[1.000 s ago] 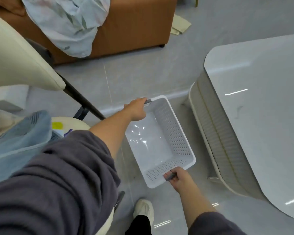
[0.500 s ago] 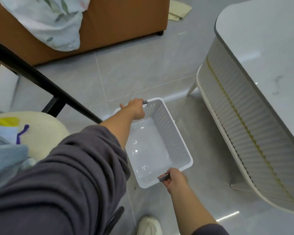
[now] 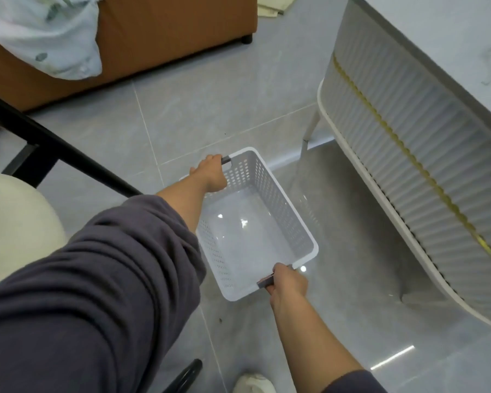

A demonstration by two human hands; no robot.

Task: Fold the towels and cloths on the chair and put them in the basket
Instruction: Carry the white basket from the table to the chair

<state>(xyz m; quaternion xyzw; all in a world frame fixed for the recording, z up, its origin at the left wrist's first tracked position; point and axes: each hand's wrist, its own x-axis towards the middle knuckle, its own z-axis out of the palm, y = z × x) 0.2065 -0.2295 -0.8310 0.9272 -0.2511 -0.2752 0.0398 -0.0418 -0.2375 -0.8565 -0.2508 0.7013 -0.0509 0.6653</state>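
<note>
Basket [image 3: 278, 194] empty, centre frame, down near the floor [image 3: 210, 109]. Left hand [image 3: 210, 174] curls round its 12 o'clock handle [image 3: 226, 160], right hand [image 3: 288, 287] round the 6 o'clock one: grip at both ends keeps it level, probably to park it by the chair seat [image 3: 17, 222] at 9 o'clock

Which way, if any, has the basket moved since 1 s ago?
No. The basket stays just short of the floor seam; only the camera shifted.

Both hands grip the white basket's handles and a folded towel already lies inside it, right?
No towel: the head view shows the white basket empty, its bare bottom shining. The left hand and right hand do grip its handles.
</note>
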